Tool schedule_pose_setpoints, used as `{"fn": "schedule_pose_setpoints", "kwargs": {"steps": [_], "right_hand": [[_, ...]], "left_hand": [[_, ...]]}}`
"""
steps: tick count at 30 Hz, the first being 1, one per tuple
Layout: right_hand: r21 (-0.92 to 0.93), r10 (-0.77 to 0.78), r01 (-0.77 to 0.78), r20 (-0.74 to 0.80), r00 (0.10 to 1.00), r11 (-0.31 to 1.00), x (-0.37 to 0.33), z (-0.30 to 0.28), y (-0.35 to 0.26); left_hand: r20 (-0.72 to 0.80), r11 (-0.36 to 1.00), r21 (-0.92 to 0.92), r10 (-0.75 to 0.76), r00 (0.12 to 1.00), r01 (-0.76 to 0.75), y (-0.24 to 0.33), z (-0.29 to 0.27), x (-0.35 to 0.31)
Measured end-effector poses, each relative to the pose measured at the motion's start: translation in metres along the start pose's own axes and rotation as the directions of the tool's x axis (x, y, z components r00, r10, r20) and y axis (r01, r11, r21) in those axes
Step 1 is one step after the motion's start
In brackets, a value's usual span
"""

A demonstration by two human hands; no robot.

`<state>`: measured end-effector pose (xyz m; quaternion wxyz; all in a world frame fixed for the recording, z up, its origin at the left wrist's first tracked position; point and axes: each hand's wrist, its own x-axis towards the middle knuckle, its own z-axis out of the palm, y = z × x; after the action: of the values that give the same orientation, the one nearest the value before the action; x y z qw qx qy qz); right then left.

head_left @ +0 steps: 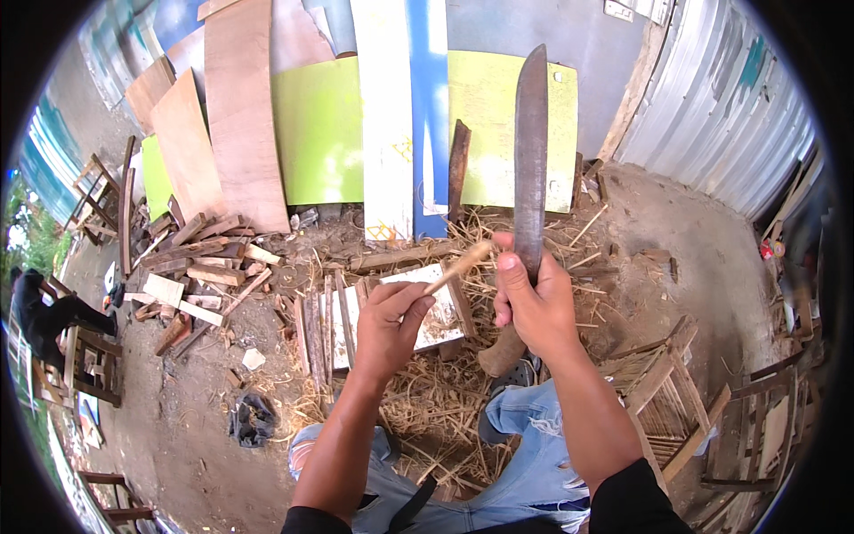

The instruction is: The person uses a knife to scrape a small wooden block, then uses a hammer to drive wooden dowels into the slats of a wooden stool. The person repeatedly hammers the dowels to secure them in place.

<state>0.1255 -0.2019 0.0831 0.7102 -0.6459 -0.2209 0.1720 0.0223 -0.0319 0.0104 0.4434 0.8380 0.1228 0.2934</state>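
Observation:
My right hand is closed around a machete, its long dark blade pointing up and away from me. Below that fist a thick, rounded wooden end shows; I cannot tell whether it is the machete's handle. Pinched between the fingers of my left hand is a short, pale wooden stick, slanting up to the right. The stick's far end comes close to my right fingertips, beside the blade. Under both hands lies a white board edged with wooden strips.
Straw-like shavings cover the ground around my feet. Scrap wood is heaped on the left, near a black plastic bag. A slatted wooden piece stands at the right. Boards lean on the far wall. A person sits far left.

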Motion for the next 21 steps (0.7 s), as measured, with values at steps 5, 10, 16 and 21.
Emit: {"fn": "schedule_pose_setpoints", "kwargs": {"steps": [5, 10, 16, 21], "right_hand": [[-0.159, 0.067, -0.051, 0.101, 0.993, 0.986, -0.008, 0.01, 0.005], [-0.5, -0.023, 0.116, 0.188, 0.982, 0.858, -0.021, 0.029, 0.015], [-0.534, 0.017, 0.113, 0.233, 0.972, 0.838, -0.019, 0.038, 0.02], [-0.588, 0.16, 0.019, 0.252, 0.954, 0.809, -0.015, 0.037, 0.03]], "left_hand": [[-0.121, 0.905, -0.413, -0.169, 0.978, 0.106, -0.015, 0.018, 0.003], [-0.107, 0.885, -0.395, -0.309, 0.945, 0.245, -0.028, 0.032, -0.005], [-0.155, 0.926, -0.248, -0.328, 0.932, 0.285, -0.042, 0.04, -0.011], [-0.115, 0.943, -0.207, -0.286, 0.951, 0.259, -0.044, 0.037, -0.01]]}}
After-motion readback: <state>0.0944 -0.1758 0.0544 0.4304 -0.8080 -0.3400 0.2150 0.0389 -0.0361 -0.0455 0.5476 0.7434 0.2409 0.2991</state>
